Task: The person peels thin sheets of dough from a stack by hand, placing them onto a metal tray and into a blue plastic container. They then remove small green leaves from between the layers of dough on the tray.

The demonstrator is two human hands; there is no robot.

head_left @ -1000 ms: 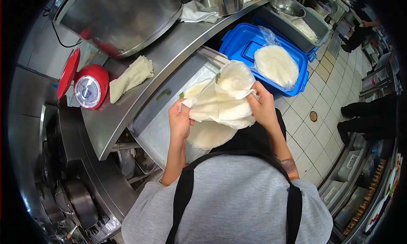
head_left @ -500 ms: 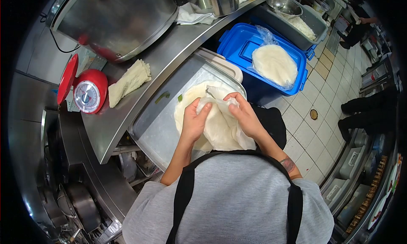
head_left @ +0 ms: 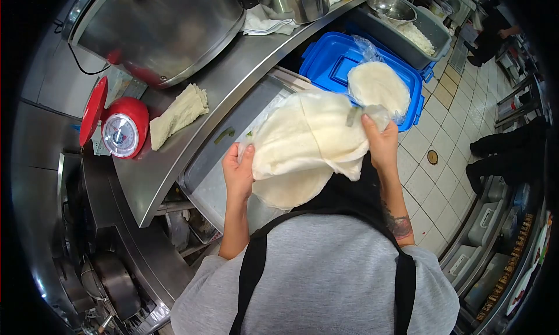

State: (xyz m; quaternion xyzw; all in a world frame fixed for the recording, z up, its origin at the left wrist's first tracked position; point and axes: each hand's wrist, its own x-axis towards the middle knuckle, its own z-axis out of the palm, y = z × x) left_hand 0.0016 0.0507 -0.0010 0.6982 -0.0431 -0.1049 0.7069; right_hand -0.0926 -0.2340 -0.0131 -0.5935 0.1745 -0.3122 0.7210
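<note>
Between my two hands stretches a thin pale wrapper sheet (head_left: 303,131), folded over and with a crease line across it. My left hand (head_left: 237,169) pinches its left edge. My right hand (head_left: 381,138) grips the right end, where a greyish, translucent part shows. Beneath the held sheet, a round pale wrapper (head_left: 294,189) lies on the metal tray (head_left: 204,175), partly covered. Green scraps (head_left: 224,135) are on the tray. Another round pale stack (head_left: 379,90) sits on clear plastic on the blue lid (head_left: 326,58).
A red scale (head_left: 124,128) and a folded cream cloth (head_left: 179,115) stand on the steel counter (head_left: 233,67), near a large metal vessel (head_left: 163,35). A grey tub (head_left: 428,47) holds white shreds and a metal bowl. Other people stand at the right on the tiled floor.
My hands have moved apart, the right one further right and up, the left one to the left. The bunched sheet is now spread wide between them and raised above the tray.
</note>
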